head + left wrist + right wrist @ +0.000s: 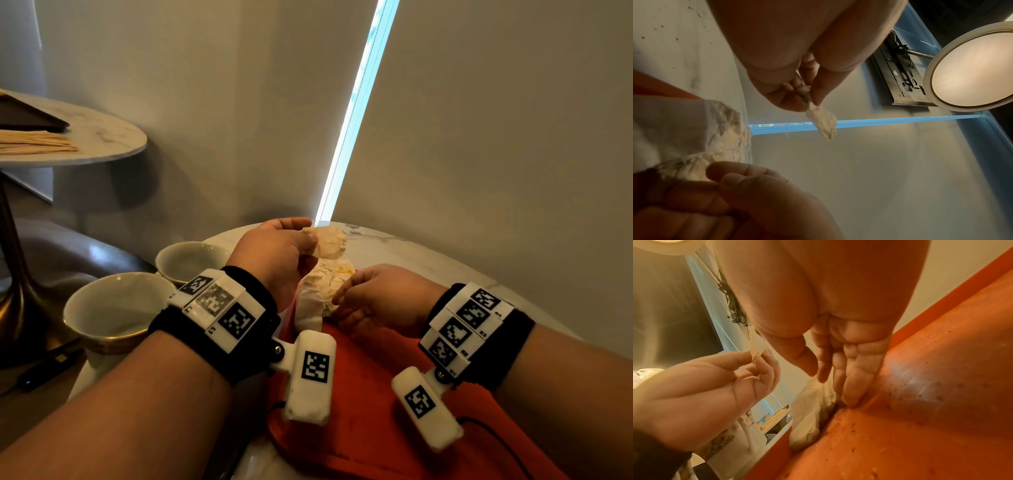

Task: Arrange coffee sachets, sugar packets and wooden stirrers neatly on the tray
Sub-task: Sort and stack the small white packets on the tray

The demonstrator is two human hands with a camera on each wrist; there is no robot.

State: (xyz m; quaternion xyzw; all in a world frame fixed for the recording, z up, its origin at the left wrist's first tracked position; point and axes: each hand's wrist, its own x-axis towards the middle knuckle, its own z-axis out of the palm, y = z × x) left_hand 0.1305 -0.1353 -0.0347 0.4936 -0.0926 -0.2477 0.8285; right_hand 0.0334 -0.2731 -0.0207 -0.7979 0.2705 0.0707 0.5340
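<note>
I see the marble table (pixel 394 246) carrying the orange tray (pixel 370 394). Two cups (pixel 113 308) stand left of the tray. A crumpled white bag (pixel 318 294) lies at the tray's far end. My right hand (pixel 373 301) rests straight fingers on it, gripping nothing. My left hand (pixel 274 253) pinches a crumpled packet (pixel 329 243) above the bag. Wooden stirrers (pixel 34 142) lie on the side table (pixel 102 137), well apart.

Left hand (pixel 797 68) pinches crumpled packet (pixel 823 123) in air; right hand (pixel 731 199) on white bag (pixel 694 133).
</note>
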